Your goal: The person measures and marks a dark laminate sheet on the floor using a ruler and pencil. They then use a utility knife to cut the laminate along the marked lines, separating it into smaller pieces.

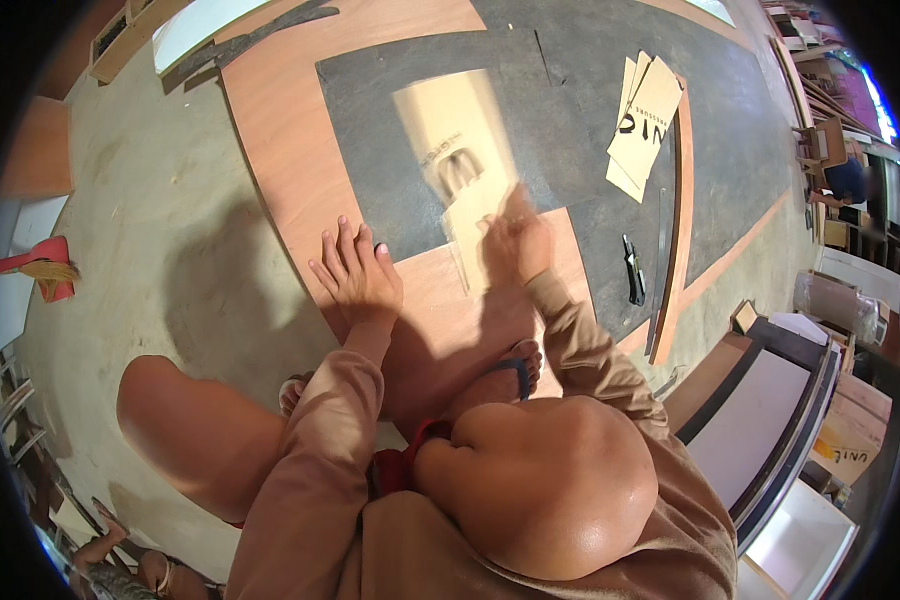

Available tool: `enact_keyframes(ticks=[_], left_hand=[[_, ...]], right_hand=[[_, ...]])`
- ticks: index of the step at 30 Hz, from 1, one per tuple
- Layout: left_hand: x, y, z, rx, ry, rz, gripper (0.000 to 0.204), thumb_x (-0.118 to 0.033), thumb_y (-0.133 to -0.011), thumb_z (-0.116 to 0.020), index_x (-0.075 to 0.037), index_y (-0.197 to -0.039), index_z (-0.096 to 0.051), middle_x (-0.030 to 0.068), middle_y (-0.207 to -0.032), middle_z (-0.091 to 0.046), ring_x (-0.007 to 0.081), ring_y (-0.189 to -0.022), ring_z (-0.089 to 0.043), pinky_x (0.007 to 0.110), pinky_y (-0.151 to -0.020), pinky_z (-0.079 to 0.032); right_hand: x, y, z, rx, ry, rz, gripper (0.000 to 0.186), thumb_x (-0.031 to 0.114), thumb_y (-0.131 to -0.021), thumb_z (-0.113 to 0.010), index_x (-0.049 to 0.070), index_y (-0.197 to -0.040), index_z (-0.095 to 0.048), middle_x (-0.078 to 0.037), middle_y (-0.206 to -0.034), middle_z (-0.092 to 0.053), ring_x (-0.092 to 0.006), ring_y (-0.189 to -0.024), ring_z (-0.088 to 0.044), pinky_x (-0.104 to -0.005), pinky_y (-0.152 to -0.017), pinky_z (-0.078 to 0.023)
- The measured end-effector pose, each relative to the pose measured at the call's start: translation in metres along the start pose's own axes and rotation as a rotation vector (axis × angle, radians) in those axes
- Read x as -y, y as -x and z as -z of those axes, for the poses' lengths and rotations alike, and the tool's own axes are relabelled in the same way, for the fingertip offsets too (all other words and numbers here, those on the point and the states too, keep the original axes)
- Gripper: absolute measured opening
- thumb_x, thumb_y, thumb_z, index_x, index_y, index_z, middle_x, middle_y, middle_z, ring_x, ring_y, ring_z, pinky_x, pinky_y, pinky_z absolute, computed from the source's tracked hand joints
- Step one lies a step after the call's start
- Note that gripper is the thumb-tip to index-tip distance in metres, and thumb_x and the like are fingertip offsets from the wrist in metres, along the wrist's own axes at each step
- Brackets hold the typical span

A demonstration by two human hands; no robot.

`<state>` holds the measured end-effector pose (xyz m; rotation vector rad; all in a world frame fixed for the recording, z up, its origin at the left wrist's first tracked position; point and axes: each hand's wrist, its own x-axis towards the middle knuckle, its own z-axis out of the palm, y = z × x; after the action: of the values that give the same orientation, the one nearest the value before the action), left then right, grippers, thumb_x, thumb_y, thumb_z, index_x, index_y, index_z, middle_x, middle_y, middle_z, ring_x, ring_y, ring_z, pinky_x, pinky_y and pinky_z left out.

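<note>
My left hand (pixel 360 280) lies flat with spread fingers on a reddish plywood sheet (pixel 280 130), at the edge of a dark grey sheet (pixel 390 100). My right hand (pixel 523 245) is blurred by motion and grips the right side of a tan cardboard piece (pixel 455 110). The cardboard is also smeared; it has dark print and what looks like a cut-out in its middle. A narrower part of it runs down toward me over the plywood. Between hand and cardboard, some fingers are hard to make out.
Several cardboard pieces (pixel 648 125) lie at the right, with a utility knife (pixel 634 270) below them. A long wooden strip (pixel 681 220) and a thin metal ruler (pixel 660 255) lie alongside. A handsaw (pixel 260 40) is at the far left; a red dustpan (pixel 55 265) stands at left.
</note>
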<state>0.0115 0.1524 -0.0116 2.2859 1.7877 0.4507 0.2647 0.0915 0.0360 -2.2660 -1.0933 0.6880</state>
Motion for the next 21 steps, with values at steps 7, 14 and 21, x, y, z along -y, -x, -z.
enact_keyframes(ticks=[7, 14, 21], left_hand=[[-0.076, -0.001, -0.008, 0.002, 0.353, -0.105, 0.026, -0.024, -0.100, -0.060, -0.006, -0.118, -0.056, 0.0174, -0.163, -0.042, 0.0388, -0.155, -0.031, 0.068, -0.126, -0.010], [0.014, 0.008, 0.013, -0.028, 0.392, -0.053, 0.023, -0.017, -0.098, -0.061, -0.003, -0.115, -0.055, 0.0189, -0.159, -0.045, 0.0415, -0.152, -0.035, 0.063, -0.125, -0.021], [0.026, 0.014, 0.015, -0.026, 0.405, -0.095, 0.036, -0.027, -0.093, -0.074, -0.007, -0.118, -0.057, 0.0196, -0.154, -0.048, 0.0407, -0.149, -0.039, 0.063, -0.124, -0.026]], right_hand=[[-0.215, -0.106, 0.028, -0.512, -1.074, 0.000, 0.061, 0.017, -0.088, -0.074, 0.010, -0.147, -0.059, -0.027, -0.099, -0.072, -0.0422, -0.091, -0.071, -0.0444, -0.079, -0.057], [-0.004, -0.021, -0.012, -0.088, 0.136, 0.463, 0.068, 0.024, -0.088, -0.082, 0.005, -0.149, -0.057, -0.023, -0.098, -0.074, -0.0390, -0.082, -0.073, -0.0488, -0.077, -0.058], [0.027, 0.010, -0.015, 0.145, 0.160, 0.522, 0.067, 0.017, -0.090, -0.079, 0.002, -0.151, -0.055, -0.024, -0.091, -0.072, -0.0379, -0.076, -0.072, -0.0455, -0.070, -0.058]])
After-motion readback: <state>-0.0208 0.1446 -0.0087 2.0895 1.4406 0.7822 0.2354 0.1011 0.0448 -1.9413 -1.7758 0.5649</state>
